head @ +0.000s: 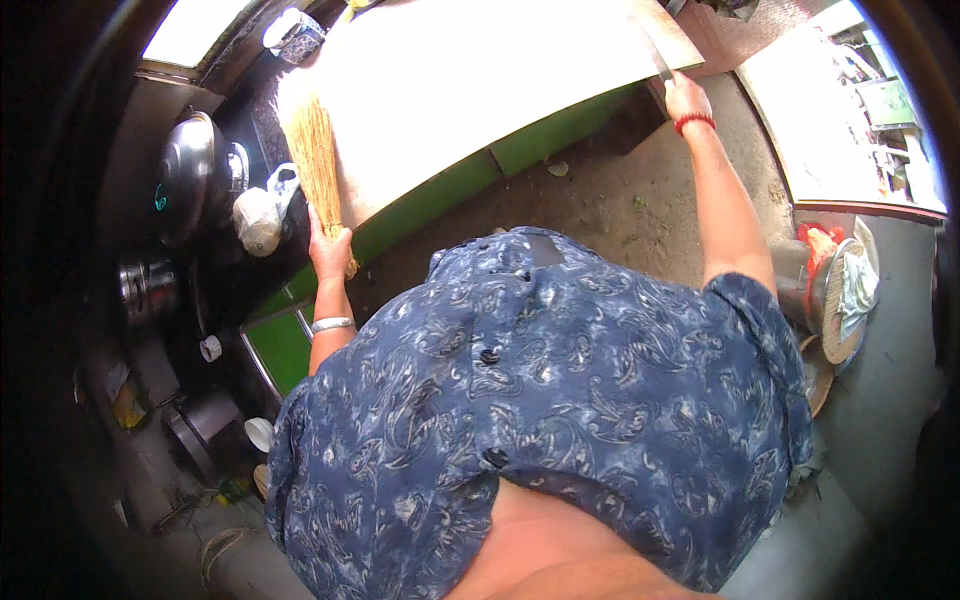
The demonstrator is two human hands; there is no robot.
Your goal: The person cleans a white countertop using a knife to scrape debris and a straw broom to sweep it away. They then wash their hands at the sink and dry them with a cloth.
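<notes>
My left hand (328, 251) grips the bound handle of a straw hand broom (318, 154), its bristles pointing away from me along the left end of a pale board or countertop (397, 161). A knife (654, 51) is in my right hand (686, 97), near the counter's right end. Its blade reaches out over the surface, and glare hides part of it. Close to my left hand, on the dark surface, sits a tied plastic bag (259, 221) with contents I cannot make out.
Green cabinet panels (536, 139) line the counter's front above a dirt-strewn floor (592, 195). A metal pan or lid (196, 165) and a patterned container (294, 36) stand at the left. On the right, a round container (834, 304) bears cloth or plastic bags.
</notes>
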